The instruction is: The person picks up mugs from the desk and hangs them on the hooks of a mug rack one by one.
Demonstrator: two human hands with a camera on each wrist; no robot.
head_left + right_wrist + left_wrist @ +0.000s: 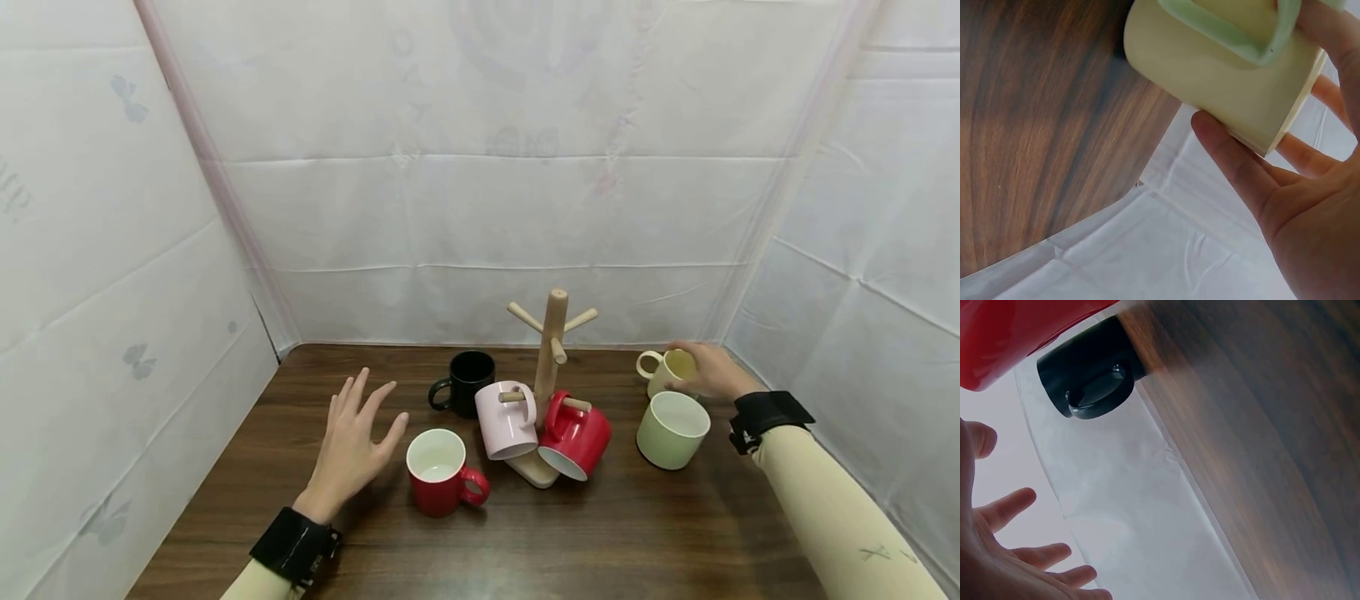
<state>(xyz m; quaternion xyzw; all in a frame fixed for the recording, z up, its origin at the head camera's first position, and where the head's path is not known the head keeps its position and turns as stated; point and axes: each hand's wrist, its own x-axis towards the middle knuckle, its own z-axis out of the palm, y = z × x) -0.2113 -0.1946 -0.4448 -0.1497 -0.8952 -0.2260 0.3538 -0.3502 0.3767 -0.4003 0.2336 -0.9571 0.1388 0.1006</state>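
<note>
At the back right, my right hand (712, 372) grips a pale yellow mug (658, 377) near its rim. In the right wrist view, thumb and fingers lie round that yellow mug (1204, 81), and a light green handle (1235, 40) overlaps it. Just in front stands a light green mug (670, 437), upright. My left hand (351, 446) hovers over the left side with fingers spread and holds nothing. Nearest to it is an upright red mug (437, 492), white inside, its handle to the right. A black mug (1088, 365) shows beyond the left fingers.
A wooden mug tree (551, 350) stands mid-table, its upper pegs bare. A pink mug (504, 425) and another red mug (588, 437) hang tilted from its lower pegs. White sheeting (480, 208) walls the back and sides of the brown table (570, 550).
</note>
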